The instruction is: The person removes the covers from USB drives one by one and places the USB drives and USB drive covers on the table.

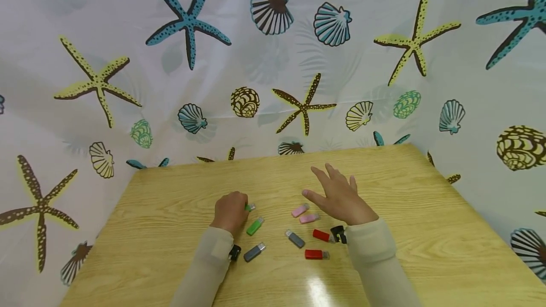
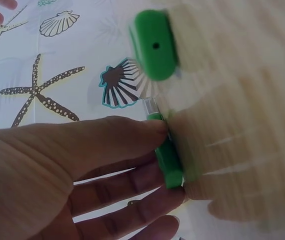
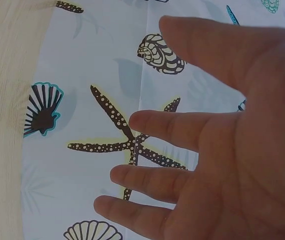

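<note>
My left hand pinches a green USB stick between thumb and fingers, close over the tabletop, its metal plug pointing away from the palm. Just in front of that hand lies a second green USB stick. The right hand hovers with its fingers spread and holds nothing; the right wrist view shows its bare palm. Nearest to it are two pink USB sticks, one behind and one in front.
On the wooden table lie two grey USB sticks, one left and one right. Two red USB sticks, one upper and one lower, lie near the right wrist. A shell-and-starfish curtain hangs behind the table.
</note>
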The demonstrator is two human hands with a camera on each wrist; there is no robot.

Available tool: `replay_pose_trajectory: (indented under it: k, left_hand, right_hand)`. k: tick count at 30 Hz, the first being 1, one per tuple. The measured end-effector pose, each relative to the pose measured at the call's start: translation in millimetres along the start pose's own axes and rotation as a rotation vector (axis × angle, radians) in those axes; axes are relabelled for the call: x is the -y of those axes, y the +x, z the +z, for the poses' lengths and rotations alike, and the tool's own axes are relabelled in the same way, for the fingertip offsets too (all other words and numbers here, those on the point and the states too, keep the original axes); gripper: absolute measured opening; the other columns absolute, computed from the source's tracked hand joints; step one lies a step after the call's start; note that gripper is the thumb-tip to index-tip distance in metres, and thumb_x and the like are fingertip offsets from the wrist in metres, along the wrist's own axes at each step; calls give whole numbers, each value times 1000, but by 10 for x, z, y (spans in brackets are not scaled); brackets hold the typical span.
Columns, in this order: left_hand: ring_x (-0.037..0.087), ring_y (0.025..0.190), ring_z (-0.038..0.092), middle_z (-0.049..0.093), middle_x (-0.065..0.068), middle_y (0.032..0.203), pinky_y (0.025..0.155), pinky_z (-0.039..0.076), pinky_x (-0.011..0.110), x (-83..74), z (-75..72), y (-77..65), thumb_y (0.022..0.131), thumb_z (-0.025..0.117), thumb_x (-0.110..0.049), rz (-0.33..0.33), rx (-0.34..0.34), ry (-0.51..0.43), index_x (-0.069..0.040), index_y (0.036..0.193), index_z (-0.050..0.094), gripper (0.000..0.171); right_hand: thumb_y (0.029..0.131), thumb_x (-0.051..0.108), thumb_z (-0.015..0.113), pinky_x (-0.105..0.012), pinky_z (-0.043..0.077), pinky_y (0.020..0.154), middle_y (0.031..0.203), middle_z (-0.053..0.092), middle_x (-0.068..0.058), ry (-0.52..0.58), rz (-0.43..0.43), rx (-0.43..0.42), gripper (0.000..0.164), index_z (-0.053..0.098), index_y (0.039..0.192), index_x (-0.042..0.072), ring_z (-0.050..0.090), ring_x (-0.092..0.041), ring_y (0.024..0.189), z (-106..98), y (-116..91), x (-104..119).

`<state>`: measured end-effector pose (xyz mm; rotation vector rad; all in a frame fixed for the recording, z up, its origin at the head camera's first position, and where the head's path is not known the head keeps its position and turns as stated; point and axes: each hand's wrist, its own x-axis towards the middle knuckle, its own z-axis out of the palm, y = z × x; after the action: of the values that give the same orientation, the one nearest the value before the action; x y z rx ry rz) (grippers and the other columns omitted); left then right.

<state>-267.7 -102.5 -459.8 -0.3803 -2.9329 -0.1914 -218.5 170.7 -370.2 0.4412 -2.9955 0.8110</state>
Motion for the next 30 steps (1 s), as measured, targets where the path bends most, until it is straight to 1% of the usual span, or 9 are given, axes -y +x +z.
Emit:
replay_pose_trajectory:
  k: [4, 8, 12, 17, 19, 22, 26, 29, 30]
  left_hand:
    - [16, 53, 56, 66, 3, 68, 48, 49, 34, 7, -28, 15, 77, 79, -17, 3, 21, -11, -9, 73, 70, 12]
    - [15, 53, 55, 66, 2, 68, 49, 48, 34, -3, -63, 24, 78, 78, -18, -1, 42, -33, -10, 74, 71, 12]
    - [15, 54, 56, 67, 2, 70, 50, 49, 35, -29, -103, 47, 79, 77, -18, -3, 30, -58, -10, 76, 72, 10]
    - [16, 57, 59, 71, 3, 78, 52, 51, 36, -82, -206, 44, 77, 78, -17, 16, 25, -72, -10, 80, 74, 8]
    - [17, 58, 59, 71, 4, 81, 52, 52, 36, -109, -253, 36, 77, 79, -18, 24, 25, -79, -11, 82, 74, 10]
    - [15, 54, 57, 71, 4, 81, 49, 51, 34, -149, -326, 24, 77, 79, -17, 47, 4, -103, -10, 83, 74, 10]
    - [11, 48, 53, 70, 1, 74, 44, 47, 30, -186, -422, 21, 77, 79, -17, 94, -58, -117, -11, 79, 73, 8]
    - [11, 50, 55, 69, 0, 74, 45, 48, 30, -219, -506, 24, 77, 78, -16, 107, -74, -134, -12, 79, 72, 8]
    - [11, 51, 56, 70, 0, 75, 46, 49, 30, -233, -537, 24, 77, 78, -16, 105, -68, -142, -12, 80, 73, 7]
  right_hand:
    - [96, 47, 53, -72, -1, 103, 154, 17, -29, -6, 2, -4, 71, 33, 151, 8, 16, -49, 140, -5, -2, 4]
    - [96, 47, 53, -72, 0, 103, 155, 18, -29, -3, 4, -1, 71, 33, 151, 7, 16, -49, 140, -7, -6, 7]
    - [96, 47, 52, -72, -2, 104, 155, 16, -29, 9, 3, 10, 70, 32, 151, 8, 15, -50, 140, -13, -10, 7]
    - [96, 47, 53, -72, -1, 103, 155, 16, -29, 4, 3, 12, 70, 33, 151, 8, 16, -50, 139, -5, -9, 3]
    - [96, 47, 53, -72, -2, 104, 155, 16, -29, 7, 5, 17, 70, 33, 151, 8, 16, -50, 140, -1, -8, 2]
    - [96, 47, 53, -71, -3, 104, 155, 16, -28, 18, 8, 22, 70, 33, 151, 9, 15, -50, 140, 3, -7, 2]
    - [96, 48, 52, -71, -3, 104, 155, 15, -28, 20, 11, 25, 70, 33, 151, 9, 15, -49, 140, 6, -6, -1]
    - [96, 48, 52, -70, -4, 104, 155, 15, -28, 22, 13, 29, 70, 34, 151, 9, 15, -49, 140, 4, -9, 0]
    - [96, 48, 52, -70, -4, 104, 155, 15, -28, 23, 15, 30, 69, 34, 151, 9, 15, -49, 140, 2, -11, 2]
